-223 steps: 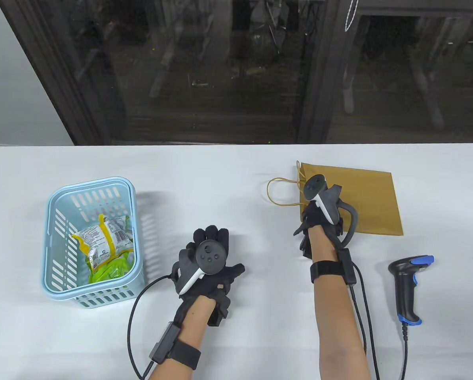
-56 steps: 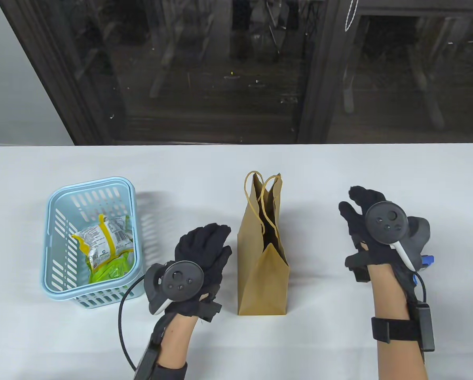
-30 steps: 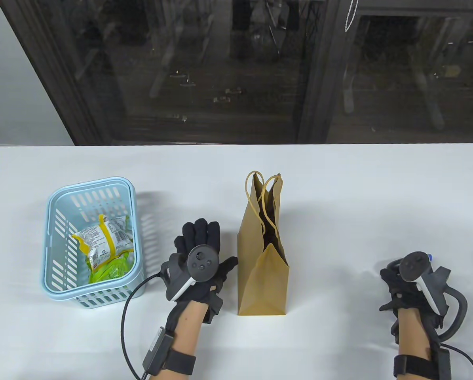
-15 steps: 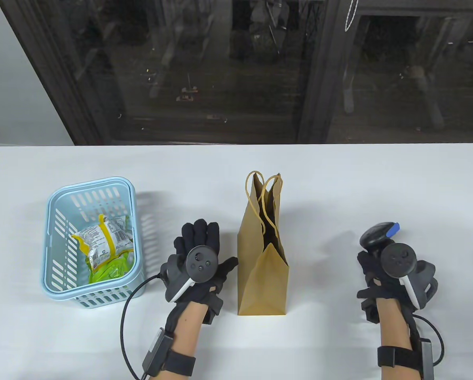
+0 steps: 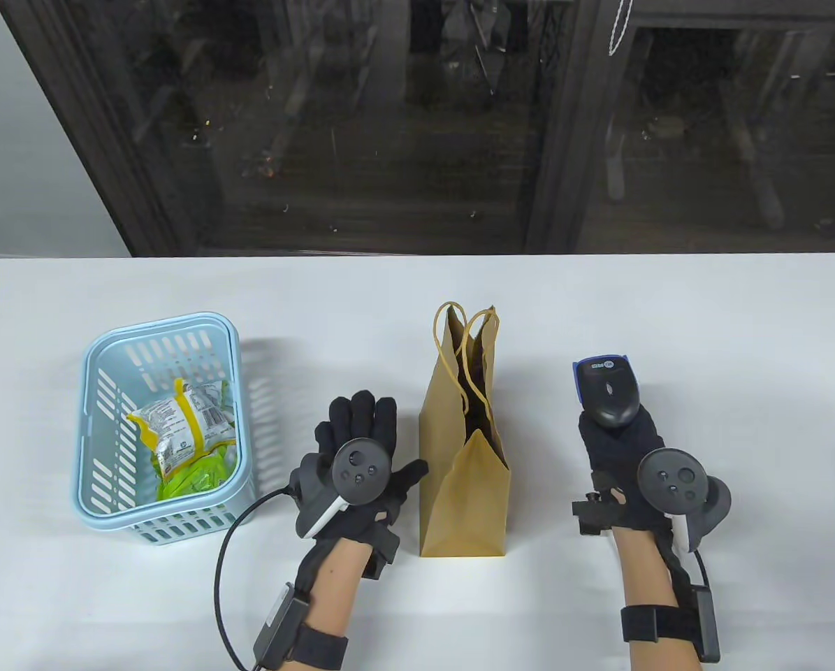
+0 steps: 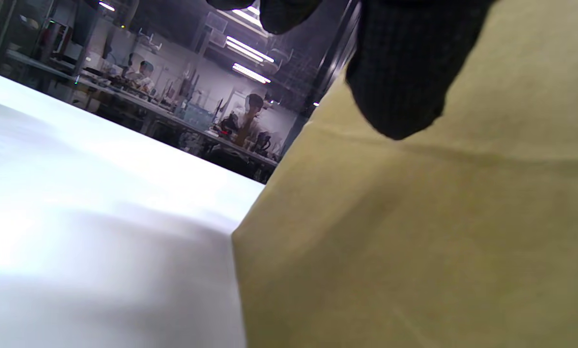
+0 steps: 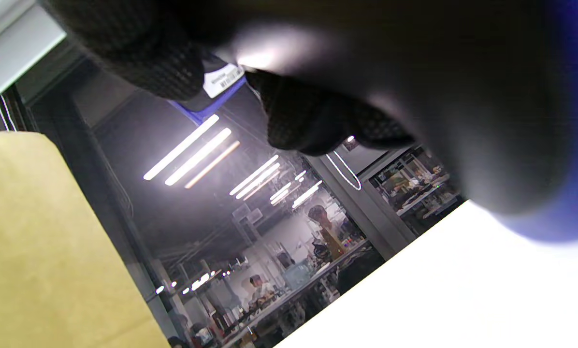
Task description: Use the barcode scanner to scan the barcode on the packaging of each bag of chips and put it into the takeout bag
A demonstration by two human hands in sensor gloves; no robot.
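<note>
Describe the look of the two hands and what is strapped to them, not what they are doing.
Both the left hand and the right hand wear black knit gloves with bare forearms. A dark grey, round-faced tracker with small buttons and a white stem sits on the back of each. Each wrist has a black strap carrying a small black box, and a black cable loops from the left glove.

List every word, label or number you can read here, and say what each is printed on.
None can be read out.
Barcode scanner: a small white label on its blue head, too small to read.
The same scanner: a white sticker with a barcode, print blurred.
Chips bag in the basket: fine print, too small.
</note>
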